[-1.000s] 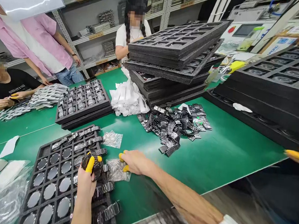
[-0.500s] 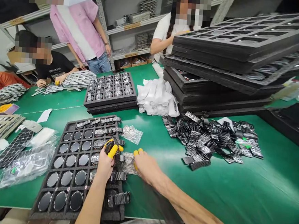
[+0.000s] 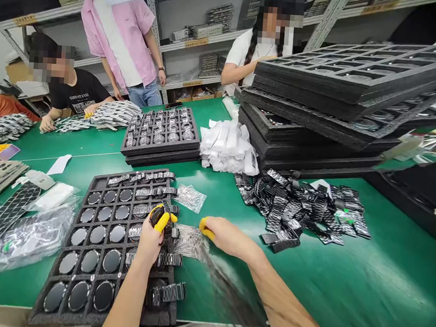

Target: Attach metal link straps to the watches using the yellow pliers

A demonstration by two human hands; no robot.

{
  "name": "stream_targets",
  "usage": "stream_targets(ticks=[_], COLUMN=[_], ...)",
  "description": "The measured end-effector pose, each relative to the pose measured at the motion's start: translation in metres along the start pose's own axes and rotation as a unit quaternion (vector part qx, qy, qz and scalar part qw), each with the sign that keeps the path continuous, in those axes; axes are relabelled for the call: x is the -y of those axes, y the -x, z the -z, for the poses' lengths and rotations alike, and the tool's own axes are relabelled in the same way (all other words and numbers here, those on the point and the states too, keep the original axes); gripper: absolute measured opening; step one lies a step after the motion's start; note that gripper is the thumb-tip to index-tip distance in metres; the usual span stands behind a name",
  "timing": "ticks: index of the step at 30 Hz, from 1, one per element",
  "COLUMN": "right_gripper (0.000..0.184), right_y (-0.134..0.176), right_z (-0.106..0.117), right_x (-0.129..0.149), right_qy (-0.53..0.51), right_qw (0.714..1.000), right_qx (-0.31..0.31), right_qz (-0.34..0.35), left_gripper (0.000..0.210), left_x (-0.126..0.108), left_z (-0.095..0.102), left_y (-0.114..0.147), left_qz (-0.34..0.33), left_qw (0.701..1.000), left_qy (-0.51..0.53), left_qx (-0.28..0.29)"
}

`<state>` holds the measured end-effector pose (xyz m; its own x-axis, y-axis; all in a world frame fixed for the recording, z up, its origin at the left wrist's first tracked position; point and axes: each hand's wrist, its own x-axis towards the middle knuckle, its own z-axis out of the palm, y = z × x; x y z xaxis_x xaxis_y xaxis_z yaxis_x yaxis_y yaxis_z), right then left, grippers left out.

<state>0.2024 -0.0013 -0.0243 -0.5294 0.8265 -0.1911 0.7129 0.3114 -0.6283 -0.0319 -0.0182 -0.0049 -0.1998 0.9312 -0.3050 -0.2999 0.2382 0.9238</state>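
Note:
My left hand [image 3: 149, 243], yellow covers on its fingertips, is closed around a dark watch [image 3: 157, 214] over the right side of a black foam tray [image 3: 66, 317]. Round watch heads fill the tray's left columns, and metal-link bands lie along its right edge. Right of the tray, my right hand [image 3: 229, 238] has its yellow-covered fingers pinched together at the edge of a clear bag of thin metal pins [image 3: 190, 242]. Whatever sits between those fingertips is too small to make out. A second bag of pins [image 3: 190, 197] lies just behind.
Black watch bands [image 3: 293, 208] lie heaped at the right. Behind them rises a leaning stack of foam trays [image 3: 313, 85]. White wrapped pieces [image 3: 226, 146] and a filled watch tray [image 3: 159, 149] stand farther back. Plastic bags [image 3: 30, 235] lie left; co-workers are across the table.
My right hand has shifted slightly right, uncovering more of the pin bag, and its fingers are more curled. My left hand still holds the watch. The camera view has shifted slightly.

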Motion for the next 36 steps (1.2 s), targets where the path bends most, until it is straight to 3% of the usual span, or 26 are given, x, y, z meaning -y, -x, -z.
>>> stream_targets(ticks=[4,10,14,17,21,24,36], right_gripper=[0.024,0.023,0.021,0.024,0.026,0.03,0.027], right_y=[0.004,0.006,-0.003,-0.013,-0.017,-0.016,-0.007], right_z=[0.009,0.013,-0.009,-0.036,-0.057,-0.06,-0.039], right_x=[-0.009,-0.011,0.008,0.026,0.036,0.034,0.032], right_qy=[-0.08,-0.198,-0.35,-0.375,-0.252,-0.2,-0.262], right_qw=[0.996,0.978,0.921,0.889,0.923,0.94,0.928], right_qx=[-0.003,-0.053,-0.159,-0.243,-0.235,-0.213,-0.196], right_qz=[0.03,0.033,0.062,0.1,0.17,0.175,0.179], left_gripper=[0.076,0.076,0.071,0.07,0.072,0.072,0.054], left_x=[-0.001,0.006,0.013,0.018,0.019,0.018,0.018], left_z=[0.0,0.002,-0.002,-0.004,-0.004,-0.003,-0.003], left_y=[-0.001,0.0,0.004,0.005,0.004,0.004,0.005], left_qz=[0.004,0.037,0.054,0.058,0.046,0.041,0.035], left_qw=[1.0,0.995,0.99,0.99,0.993,0.993,0.99], left_qy=[-0.008,-0.038,-0.066,-0.07,-0.072,-0.075,-0.083], left_qx=[0.017,0.08,0.11,0.104,0.085,0.085,0.106])
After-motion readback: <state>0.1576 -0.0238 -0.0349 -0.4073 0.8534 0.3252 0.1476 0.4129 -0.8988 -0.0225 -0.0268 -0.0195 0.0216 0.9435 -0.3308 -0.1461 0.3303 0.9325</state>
